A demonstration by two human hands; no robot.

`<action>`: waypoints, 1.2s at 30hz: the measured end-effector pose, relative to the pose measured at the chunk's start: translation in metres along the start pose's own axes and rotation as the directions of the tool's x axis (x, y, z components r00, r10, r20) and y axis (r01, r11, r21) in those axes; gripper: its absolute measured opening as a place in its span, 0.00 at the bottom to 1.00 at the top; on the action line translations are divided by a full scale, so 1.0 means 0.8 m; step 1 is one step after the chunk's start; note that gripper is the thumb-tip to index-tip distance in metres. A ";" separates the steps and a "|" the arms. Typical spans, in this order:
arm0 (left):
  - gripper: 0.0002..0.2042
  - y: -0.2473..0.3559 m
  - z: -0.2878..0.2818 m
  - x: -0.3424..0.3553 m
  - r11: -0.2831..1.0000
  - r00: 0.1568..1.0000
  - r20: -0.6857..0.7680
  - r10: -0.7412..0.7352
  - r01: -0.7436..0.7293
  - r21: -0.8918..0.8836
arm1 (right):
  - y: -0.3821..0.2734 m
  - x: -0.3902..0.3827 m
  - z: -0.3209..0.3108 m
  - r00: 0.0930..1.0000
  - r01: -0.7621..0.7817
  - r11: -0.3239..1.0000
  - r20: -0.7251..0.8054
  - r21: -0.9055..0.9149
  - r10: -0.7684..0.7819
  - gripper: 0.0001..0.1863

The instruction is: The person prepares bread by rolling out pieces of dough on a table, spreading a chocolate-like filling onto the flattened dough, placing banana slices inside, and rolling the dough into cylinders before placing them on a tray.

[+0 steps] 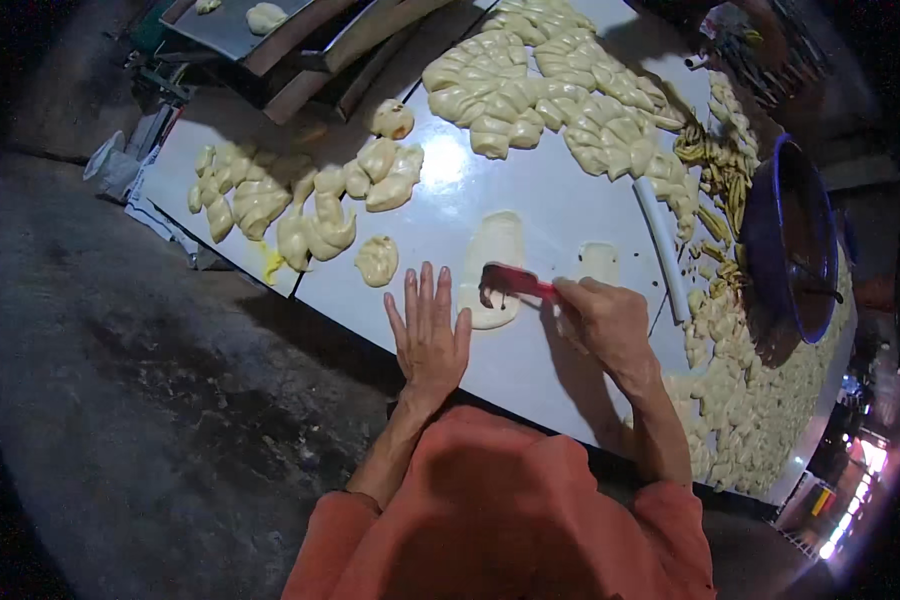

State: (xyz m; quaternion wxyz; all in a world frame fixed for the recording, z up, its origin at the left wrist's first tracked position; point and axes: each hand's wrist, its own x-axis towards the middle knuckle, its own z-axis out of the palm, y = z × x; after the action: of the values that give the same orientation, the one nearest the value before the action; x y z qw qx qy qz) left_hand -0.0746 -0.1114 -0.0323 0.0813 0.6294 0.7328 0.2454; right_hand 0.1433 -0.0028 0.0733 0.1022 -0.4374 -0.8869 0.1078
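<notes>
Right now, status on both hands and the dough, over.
Left hand flat on white table, open beside flattened pale dough strip. Right hand, grip shut on red-handled scraper, blade on that strip. Small dough lump lies left, apart.

Dim scene lit from overhead; glare spot on the white surface (445,165). Soft shadows fall beneath each hand. Fisheye view: edges bend, corners vignette to black, lower-right lights blur.

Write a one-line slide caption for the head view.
Right hand draws a red scraper across flattened dough on a white table; left hand lies flat beside it.
</notes>
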 end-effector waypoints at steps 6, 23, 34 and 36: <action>0.37 -0.004 -0.003 -0.001 0.994 0.994 0.017 0.112 -0.112 -0.004 | -0.033 -0.009 -0.012 0.999 -0.027 0.996 -0.030 -0.089 0.025 0.12; 0.35 -0.005 -0.007 -0.003 0.985 0.985 0.034 0.167 -0.165 -0.056 | -0.035 -0.037 0.019 0.951 -0.281 0.951 -0.093 0.132 0.294 0.12; 0.34 0.004 -0.008 0.008 0.997 0.993 0.097 0.061 -0.065 0.042 | 0.007 -0.057 0.024 0.725 -0.584 0.120 0.449 0.803 0.522 0.18; 0.34 0.002 -0.003 0.003 0.996 0.994 0.073 0.075 -0.079 0.041 | 0.027 -0.068 0.002 0.688 -0.564 -0.006 0.474 0.826 0.550 0.17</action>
State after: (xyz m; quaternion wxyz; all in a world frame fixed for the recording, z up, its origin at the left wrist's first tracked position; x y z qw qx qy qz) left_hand -0.0744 -0.1092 -0.0289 0.0840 0.6672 0.7099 0.2094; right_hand 0.1920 -0.0332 0.0613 0.2817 -0.5979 -0.3895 0.6414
